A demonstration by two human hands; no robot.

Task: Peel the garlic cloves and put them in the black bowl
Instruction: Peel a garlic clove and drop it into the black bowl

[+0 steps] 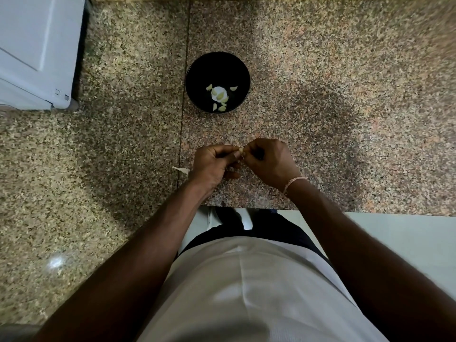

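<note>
Head view: over the near edge of the speckled granite table (320,95), the left hand (212,164) and right hand (267,161) meet, each grip pinched on one small pale garlic clove (240,150) between them. The round black bowl (195,77) sits farther back, well apart, holding several peeled cloves (220,96). A scrap of white garlic skin (181,170) lies just beside the left wrist.

Head view looks steeply down, fairly near the counter (320,95).
</note>
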